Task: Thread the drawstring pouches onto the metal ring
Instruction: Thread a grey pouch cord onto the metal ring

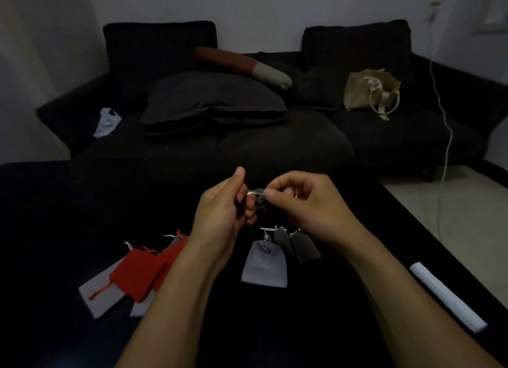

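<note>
Pinching the metal ring [254, 193] between our left hand [224, 212] and right hand [303, 202], we are holding it crosswise above the table [55, 202] (both hands equally near), a dark pouch [261, 206] dangling below it, while grey pouches [265, 263] are lying just beneath.

Showing two bare forearms, left hand [220, 211] and right hand [305, 202] both ungloved, no sleeves reaching the wrists.

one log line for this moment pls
left hand: pinching metal ring | right hand: pinching ring | grey pouches: hanging below | red pouches: on table
</note>
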{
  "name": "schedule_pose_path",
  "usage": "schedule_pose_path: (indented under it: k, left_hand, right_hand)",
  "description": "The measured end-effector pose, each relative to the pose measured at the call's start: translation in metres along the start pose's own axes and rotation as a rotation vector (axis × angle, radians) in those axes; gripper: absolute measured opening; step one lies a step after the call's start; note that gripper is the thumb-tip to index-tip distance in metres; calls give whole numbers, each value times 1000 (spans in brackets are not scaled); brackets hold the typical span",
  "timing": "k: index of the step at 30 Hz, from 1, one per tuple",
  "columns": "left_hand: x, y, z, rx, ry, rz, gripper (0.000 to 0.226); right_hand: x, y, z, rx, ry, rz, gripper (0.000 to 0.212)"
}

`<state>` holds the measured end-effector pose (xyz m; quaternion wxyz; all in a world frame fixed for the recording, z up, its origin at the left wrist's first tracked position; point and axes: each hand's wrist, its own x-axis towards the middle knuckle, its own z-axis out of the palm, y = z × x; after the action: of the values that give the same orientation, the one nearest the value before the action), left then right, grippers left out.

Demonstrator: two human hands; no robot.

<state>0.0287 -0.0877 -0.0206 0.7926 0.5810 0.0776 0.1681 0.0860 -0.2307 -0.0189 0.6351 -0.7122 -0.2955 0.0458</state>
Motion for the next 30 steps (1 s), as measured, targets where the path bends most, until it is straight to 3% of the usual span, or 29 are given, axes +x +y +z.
schedule_pose_path:
  k: [4, 9, 11, 16, 19, 21, 24, 30]
  left_hand:
    - [0, -1, 2, -35, -15, -3, 48]
    - [2, -8, -10, 417, -52, 102, 19]
    - [3, -12, -15, 554, -94, 106, 4]
    - [6, -16, -15, 727, -97, 145, 32]
    - [4, -12, -14, 703, -239, 102, 38]
    - [2, -13, -15, 677, -293, 49, 34]
    - [4, -16, -18, 792, -271, 128, 26]
    - [4, -21, -18, 778, -272, 184, 12]
  right_hand:
    - [-2, 1, -5, -461, -73, -32, 17]
    - [-1, 1, -7, -492, -178, 50, 12]
    - [-1, 3, -6, -442, -182, 54, 11]
    - [0, 9, -4, -173, -183, 110, 9]
    - [2, 4, -4, -1, -113, 119, 12]
    - [3, 3, -5, 108, -56, 135, 13]
    - [5, 5, -6, 232, -4, 158, 12]
    - [3, 3, -8, 267, 0, 151, 10]
